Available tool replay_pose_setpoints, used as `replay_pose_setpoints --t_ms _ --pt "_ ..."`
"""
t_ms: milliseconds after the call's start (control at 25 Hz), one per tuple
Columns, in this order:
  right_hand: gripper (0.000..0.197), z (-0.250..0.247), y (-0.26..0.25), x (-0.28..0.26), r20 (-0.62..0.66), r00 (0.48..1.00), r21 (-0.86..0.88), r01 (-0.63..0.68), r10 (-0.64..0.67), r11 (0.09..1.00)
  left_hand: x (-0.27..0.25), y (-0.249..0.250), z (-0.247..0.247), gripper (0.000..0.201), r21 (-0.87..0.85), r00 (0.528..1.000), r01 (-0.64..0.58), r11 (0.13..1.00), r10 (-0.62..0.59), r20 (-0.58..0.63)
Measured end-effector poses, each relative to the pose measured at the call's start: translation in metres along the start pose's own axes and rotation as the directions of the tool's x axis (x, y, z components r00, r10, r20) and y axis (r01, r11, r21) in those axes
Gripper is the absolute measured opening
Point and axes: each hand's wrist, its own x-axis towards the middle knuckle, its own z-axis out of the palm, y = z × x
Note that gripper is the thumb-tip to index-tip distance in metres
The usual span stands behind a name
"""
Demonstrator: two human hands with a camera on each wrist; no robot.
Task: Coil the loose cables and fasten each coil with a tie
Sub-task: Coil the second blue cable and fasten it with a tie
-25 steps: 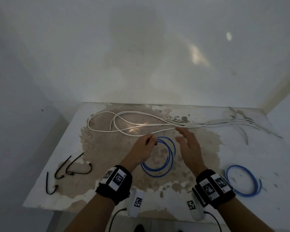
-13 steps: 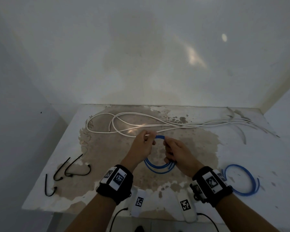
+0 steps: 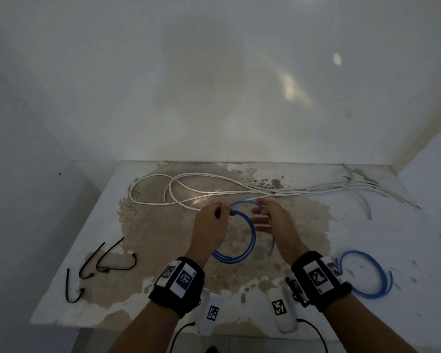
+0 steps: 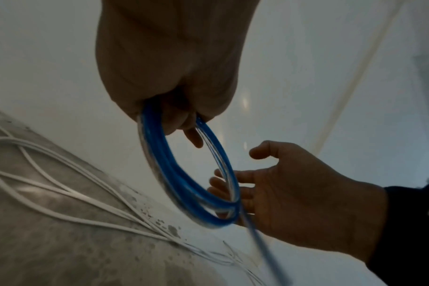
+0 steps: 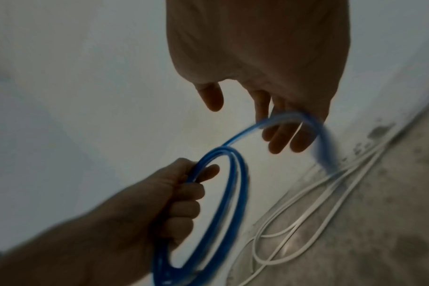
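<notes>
A worn white table (image 3: 69,289) with a big brown patch of flaked paint sits pushed into a pale corner. Above it, the left hand (image 3: 210,231) is clenched round the top of a blue cable coil (image 3: 251,238), gripping several turns together so the ring hangs free over the table. The right hand (image 3: 278,225) is loose, fingers (image 5: 279,139) spread, with the last free stretch of blue cable draped over them; it guides rather than grips.

To my eye the winding is nearly done. The tail should be laid on at the same width as the other turns and fed under the left thumb, or the springy loops will fan apart before a tie goes on.

The cable is thin, glossy and stiff enough to hold a round shape. Another blue coil (image 3: 364,275) lies at the right edge, whether tied I cannot tell. Long white cables (image 3: 214,192) sprawl uncoiled along the back, and black ties (image 3: 105,258) lie far left, well apart from the hands.
</notes>
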Motion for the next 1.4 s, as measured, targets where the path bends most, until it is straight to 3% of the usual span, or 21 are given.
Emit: replay_pose_setpoints --t_ms 40,120,240,360,520,600,680,800,920,1040,1240,1320,1400 --pt "0.026 -0.003 -0.001 -0.001 -0.059 0.993 -0.154 0.093 -0.103 0.984 0.001 -0.001 -0.002 0.039 0.004 1.0 -0.018 1.0 0.018 0.019" --pt "0.025 -0.006 -0.002 -0.005 0.035 0.975 -0.315 0.218 -0.219 0.924 0.002 0.0 -0.003 0.044 0.011 0.999 -0.029 1.0 0.029 0.038" --pt "0.031 0.002 0.001 -0.015 0.286 0.955 -0.262 0.16 -0.082 0.952 0.003 0.002 0.002 0.042 -0.079 0.999 0.045 0.996 -0.043 0.024" --pt "0.035 0.009 0.005 -0.018 0.221 0.969 -0.259 0.17 -0.113 0.951 0.002 0.005 0.003 0.038 -0.154 0.995 0.094 0.984 -0.09 0.031" --pt "0.039 0.007 0.005 -0.015 0.238 0.968 -0.123 0.115 -0.083 0.986 0.004 0.003 0.0 0.039 -0.083 1.0 -0.009 0.997 0.008 -0.018" --pt "0.035 0.007 0.004 -0.014 0.25 0.968 0.059 0.012 -0.026 0.998 0.004 0.003 0.001 0.038 -0.078 0.998 -0.026 0.997 0.021 -0.055" --pt "0.029 0.01 0.003 -0.013 0.213 0.975 0.3 -0.123 0.059 0.946 0.002 0.004 0.007 0.038 -0.109 0.997 0.002 0.994 -0.01 -0.07" --pt "0.03 0.013 -0.001 -0.011 0.133 0.985 0.457 -0.159 0.11 0.875 -0.002 0.005 0.02 0.04 -0.3 0.986 0.15 0.942 -0.164 -0.023" --pt "0.036 0.012 -0.003 -0.014 0.166 0.982 0.376 -0.151 0.094 0.914 -0.004 0.008 0.023 0.04 -0.457 0.966 0.235 0.858 -0.257 0.015" --pt "0.04 0.014 -0.005 -0.016 0.208 0.976 0.279 -0.126 0.068 0.952 -0.004 0.002 0.021 0.041 -0.46 0.969 0.223 0.86 -0.248 0.007" --pt "0.043 0.028 0.006 -0.016 0.142 0.989 0.078 0.024 -0.035 0.997 -0.016 -0.025 0.017 0.044 -0.466 0.957 0.286 0.837 -0.275 0.094" --pt "0.044 0.033 0.014 -0.014 0.151 0.987 0.017 0.046 -0.048 0.999 -0.025 -0.048 0.008 0.038 -0.408 0.942 0.336 0.849 -0.305 0.14" --pt "0.044 0.038 0.023 -0.011 0.185 0.981 -0.077 0.078 -0.063 0.994 -0.034 -0.094 -0.01 0.026 -0.249 0.927 0.376 0.892 -0.36 0.107"
